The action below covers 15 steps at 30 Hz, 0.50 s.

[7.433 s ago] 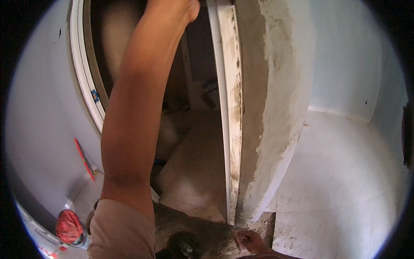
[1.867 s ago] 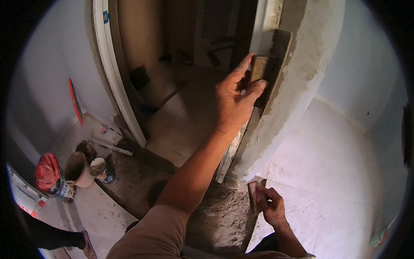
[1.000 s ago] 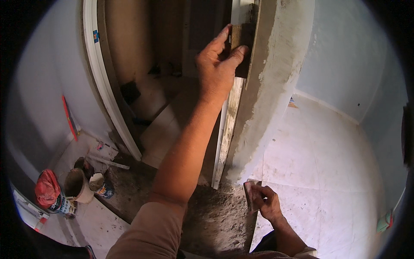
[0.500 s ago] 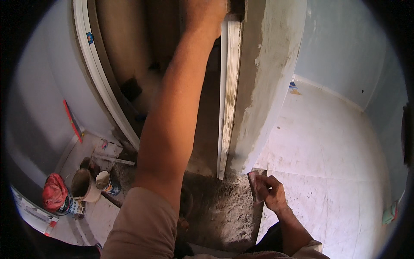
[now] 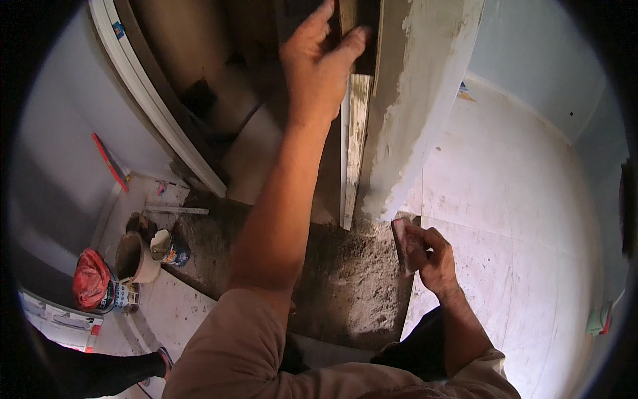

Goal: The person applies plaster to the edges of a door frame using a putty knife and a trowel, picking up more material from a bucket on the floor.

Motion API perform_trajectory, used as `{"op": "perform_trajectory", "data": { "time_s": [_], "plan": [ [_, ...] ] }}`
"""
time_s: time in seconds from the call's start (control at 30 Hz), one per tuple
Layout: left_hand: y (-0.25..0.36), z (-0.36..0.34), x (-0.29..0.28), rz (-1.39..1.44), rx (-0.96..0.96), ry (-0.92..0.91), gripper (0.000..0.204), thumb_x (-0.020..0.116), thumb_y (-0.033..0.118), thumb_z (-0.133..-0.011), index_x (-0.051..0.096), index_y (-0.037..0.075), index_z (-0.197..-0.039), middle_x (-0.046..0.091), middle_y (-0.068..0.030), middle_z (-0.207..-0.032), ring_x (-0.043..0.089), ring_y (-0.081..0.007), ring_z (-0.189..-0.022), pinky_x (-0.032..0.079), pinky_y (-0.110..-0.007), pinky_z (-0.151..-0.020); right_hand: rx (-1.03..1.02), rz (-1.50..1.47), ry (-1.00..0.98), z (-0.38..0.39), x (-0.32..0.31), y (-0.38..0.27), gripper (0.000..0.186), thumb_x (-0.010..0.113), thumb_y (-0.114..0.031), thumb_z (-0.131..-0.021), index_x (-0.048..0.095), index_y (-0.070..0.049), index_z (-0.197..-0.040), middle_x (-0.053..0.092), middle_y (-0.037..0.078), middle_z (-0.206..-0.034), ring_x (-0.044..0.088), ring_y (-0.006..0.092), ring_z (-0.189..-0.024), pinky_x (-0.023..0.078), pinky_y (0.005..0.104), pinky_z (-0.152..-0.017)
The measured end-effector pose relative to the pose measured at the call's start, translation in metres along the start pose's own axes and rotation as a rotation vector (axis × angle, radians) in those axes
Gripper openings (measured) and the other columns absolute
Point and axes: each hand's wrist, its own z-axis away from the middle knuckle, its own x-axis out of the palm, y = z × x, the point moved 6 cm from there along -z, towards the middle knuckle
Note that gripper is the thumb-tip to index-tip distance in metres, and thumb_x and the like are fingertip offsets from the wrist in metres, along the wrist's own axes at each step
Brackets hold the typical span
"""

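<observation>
My left hand [image 5: 322,73] is raised at the top middle. Its thumb and fingers are spread apart beside a dark upright gap in the door frame, and I see nothing in it. Just below stands a narrow white-and-wood strip [image 5: 357,133] with worn paint. Low on the right, my right hand [image 5: 432,259] is closed on a flat brownish plate [image 5: 403,247] with a reddish edge; its exact kind does not show. The plate is at the foot of the plastered wall end [image 5: 399,126], over grey rubble [image 5: 365,299] on the floor.
At lower left stand a beige bucket [image 5: 143,266], a small paint can [image 5: 174,253] and a tub with a red cloth [image 5: 92,279] on it. A red-edged tool [image 5: 109,163] leans on the wall. A person's dark trouser leg [image 5: 106,372] is at bottom left. Pale tiles [image 5: 505,266] spread rightward.
My left hand has come lower into view, its fingers now visible and spread. The view has shifted, with floor things sitting higher. My right hand still holds the plate near the wall's foot.
</observation>
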Motion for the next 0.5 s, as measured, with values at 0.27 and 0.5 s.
{"op": "perform_trajectory", "data": {
  "time_s": [0.27,0.5],
  "plan": [
    [-0.054,0.08,-0.034,-0.042,0.016,0.048,0.06,0.063,-0.014,-0.09,0.045,-0.006,-0.146,0.054,-0.0196,-0.145,0.058,-0.0231,-0.127,0.048,-0.033,-0.106,0.048,0.024,-0.022,0.005,-0.003,-0.007,0.04,0.058,-0.003,-0.089,0.065,-0.001,-0.128,0.065,0.018,-0.101,0.068,0.0294,-0.09,0.054,0.0371,-0.08],
    [-0.09,0.143,-0.054,-0.072,-0.129,0.091,0.059,0.066,-0.016,-0.087,0.049,-0.005,-0.143,0.047,-0.02,-0.152,0.056,-0.0248,-0.13,0.052,-0.033,-0.104,0.085,0.014,-0.009,0.006,-0.005,0.007,0.042,0.061,-0.006,-0.088,0.064,-0.002,-0.13,0.064,0.016,-0.099,0.066,0.0262,-0.088,0.053,0.0373,-0.081]
  ]
}}
